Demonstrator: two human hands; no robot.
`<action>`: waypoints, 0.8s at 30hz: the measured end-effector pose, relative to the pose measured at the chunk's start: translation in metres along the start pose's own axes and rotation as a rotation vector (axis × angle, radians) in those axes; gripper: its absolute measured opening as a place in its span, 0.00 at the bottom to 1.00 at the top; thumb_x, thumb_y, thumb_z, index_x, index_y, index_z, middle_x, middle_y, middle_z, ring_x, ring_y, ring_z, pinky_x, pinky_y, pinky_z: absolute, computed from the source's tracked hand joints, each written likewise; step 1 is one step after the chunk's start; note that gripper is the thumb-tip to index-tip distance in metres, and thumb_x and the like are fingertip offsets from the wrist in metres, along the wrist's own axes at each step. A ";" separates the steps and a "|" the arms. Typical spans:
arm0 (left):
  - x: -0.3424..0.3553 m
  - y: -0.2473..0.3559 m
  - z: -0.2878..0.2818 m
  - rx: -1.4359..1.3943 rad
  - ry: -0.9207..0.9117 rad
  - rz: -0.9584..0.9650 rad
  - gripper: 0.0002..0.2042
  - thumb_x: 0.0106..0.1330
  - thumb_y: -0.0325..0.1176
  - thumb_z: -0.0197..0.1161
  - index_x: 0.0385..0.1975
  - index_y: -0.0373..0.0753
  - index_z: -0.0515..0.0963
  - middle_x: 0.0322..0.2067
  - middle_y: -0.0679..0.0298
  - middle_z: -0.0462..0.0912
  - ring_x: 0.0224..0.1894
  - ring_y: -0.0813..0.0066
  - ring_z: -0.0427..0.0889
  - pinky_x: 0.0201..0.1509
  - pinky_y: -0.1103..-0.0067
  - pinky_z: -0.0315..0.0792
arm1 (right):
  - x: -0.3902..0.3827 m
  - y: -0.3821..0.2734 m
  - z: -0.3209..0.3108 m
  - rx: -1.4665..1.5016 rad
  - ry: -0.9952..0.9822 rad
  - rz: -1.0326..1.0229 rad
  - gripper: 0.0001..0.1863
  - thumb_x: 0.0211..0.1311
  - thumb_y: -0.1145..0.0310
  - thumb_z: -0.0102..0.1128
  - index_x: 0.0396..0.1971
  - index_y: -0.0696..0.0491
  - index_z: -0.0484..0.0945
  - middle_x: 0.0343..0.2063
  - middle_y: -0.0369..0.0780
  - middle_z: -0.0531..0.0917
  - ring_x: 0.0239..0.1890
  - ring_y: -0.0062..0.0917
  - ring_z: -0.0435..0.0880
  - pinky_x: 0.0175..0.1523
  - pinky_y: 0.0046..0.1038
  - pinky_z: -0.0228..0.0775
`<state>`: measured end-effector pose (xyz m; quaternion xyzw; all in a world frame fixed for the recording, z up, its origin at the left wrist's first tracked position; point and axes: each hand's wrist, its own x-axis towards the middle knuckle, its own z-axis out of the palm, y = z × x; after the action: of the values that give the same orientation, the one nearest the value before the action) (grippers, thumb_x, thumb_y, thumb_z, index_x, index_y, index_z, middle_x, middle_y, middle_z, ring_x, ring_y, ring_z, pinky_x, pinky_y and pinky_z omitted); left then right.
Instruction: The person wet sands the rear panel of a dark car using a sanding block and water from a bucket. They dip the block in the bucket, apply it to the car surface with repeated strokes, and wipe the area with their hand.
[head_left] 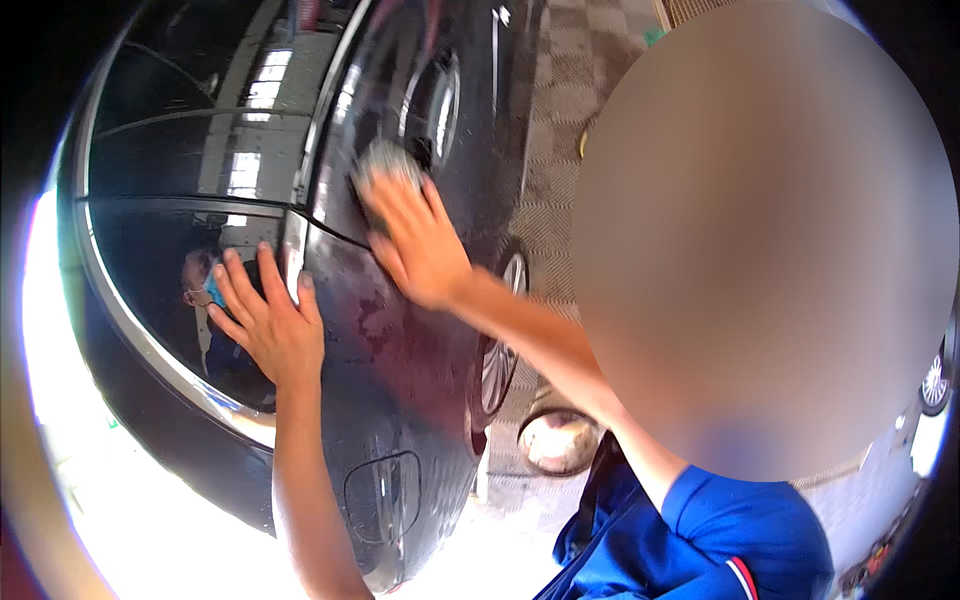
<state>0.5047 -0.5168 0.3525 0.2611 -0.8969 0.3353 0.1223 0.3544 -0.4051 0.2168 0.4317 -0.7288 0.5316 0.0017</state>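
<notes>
My left hand [272, 325] lies flat with fingers spread on the dark rear side window [150, 290] of a black car, its thumb by the bright window trim. Higher up and to the right, my right hand [425, 240] presses a greyish-white pad [390, 165] against the car's door panel, close to the door handle [440, 105]. The pad is smeared by motion and partly under my fingers, so I cannot tell whether it is cloth or sponge. Wet-looking marks show on the dark rear body panel [390, 345] below my right hand.
The car's rear wheel [497, 375] and a round fuel flap [383, 497] are below my right arm. A rounded, shiny vessel [558, 440] stands on the patterned floor [560, 150] beside the car. Another wheel [935, 383] shows far right. A blurred patch hides much of the right side.
</notes>
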 end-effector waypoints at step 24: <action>0.016 0.010 0.013 -0.105 -0.004 -0.107 0.29 0.70 0.55 0.61 0.69 0.51 0.73 0.77 0.62 0.62 0.80 0.57 0.55 0.79 0.51 0.50 | 0.110 0.043 -0.023 -0.218 0.095 -0.437 0.42 0.53 0.76 0.64 0.73 0.45 0.70 0.64 0.49 0.74 0.64 0.49 0.72 0.68 0.49 0.63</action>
<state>0.4856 -0.5252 0.3438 0.3025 -0.8982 0.2803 0.1520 0.2472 -0.4538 0.2442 0.5508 -0.6702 0.4566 0.1974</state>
